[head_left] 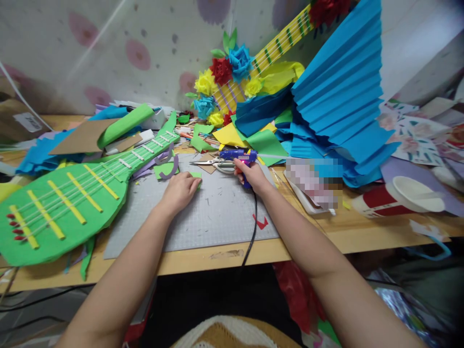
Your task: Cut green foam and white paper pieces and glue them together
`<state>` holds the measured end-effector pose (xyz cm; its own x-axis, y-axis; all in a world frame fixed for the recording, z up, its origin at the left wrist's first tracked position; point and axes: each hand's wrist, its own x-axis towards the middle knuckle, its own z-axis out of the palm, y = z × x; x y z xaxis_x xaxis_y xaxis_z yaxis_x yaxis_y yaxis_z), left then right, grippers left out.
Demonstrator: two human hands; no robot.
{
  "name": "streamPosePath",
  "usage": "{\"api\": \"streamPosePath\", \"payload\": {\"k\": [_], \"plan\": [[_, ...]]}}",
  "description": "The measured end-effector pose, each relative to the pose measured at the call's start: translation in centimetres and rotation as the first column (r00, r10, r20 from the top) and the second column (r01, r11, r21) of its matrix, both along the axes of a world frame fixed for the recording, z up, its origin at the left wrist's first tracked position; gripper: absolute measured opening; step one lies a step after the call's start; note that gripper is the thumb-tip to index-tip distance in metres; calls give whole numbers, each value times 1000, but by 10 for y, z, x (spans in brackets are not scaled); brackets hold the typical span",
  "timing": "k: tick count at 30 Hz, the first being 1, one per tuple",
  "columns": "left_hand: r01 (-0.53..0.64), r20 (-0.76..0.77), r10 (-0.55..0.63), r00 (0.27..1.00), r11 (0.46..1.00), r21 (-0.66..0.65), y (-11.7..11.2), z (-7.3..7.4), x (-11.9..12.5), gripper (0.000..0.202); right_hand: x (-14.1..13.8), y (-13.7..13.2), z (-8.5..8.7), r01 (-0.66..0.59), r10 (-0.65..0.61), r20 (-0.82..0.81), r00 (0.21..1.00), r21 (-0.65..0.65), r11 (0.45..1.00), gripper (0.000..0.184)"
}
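Observation:
My right hand [252, 175] is wrapped round a blue hot glue gun [232, 155], whose black cord [254, 222] runs down over the table edge. A clear glue stick sticks out of its rear, and its nozzle points left. Over the grey cutting mat [217, 227], my left hand [181, 189] is closed, fingertips pressed on a small green paper piece [196, 180]. Open-bladed scissors [207, 163] lie beside the glue gun's nozzle. Behind my left hand are a curled purple paper strip [173, 169] and green scraps [162, 170].
At left lies a green paper-covered lute-like instrument [72, 193] with yellow bars. A yellow guitar-like one [282, 43] with paper flowers leans at the back. Pleated blue paper [340, 92] stands right, near a tipped paper cup [395, 197]. A red scrap [261, 222] lies on the mat.

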<state>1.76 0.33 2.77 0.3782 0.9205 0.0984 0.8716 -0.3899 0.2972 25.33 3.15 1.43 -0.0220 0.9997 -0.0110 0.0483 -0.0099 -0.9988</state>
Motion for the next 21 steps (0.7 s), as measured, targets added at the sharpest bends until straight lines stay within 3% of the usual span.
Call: {"api": "streamPosePath", "payload": {"k": [7, 13, 21], "plan": [[-76, 96, 74, 993, 997, 25, 4, -9, 6, 20, -1, 0, -3, -8, 8, 7, 1000, 16, 1000, 44], [-7, 146, 5, 989, 1000, 19, 5, -13, -1, 23, -2, -1, 0, -11, 11, -8, 1000, 28, 1000, 44], [-25, 133, 20, 991, 999, 36, 4, -16, -1, 32, -7, -5, 7, -25, 24, -46, 999, -11, 1000, 44]]}}
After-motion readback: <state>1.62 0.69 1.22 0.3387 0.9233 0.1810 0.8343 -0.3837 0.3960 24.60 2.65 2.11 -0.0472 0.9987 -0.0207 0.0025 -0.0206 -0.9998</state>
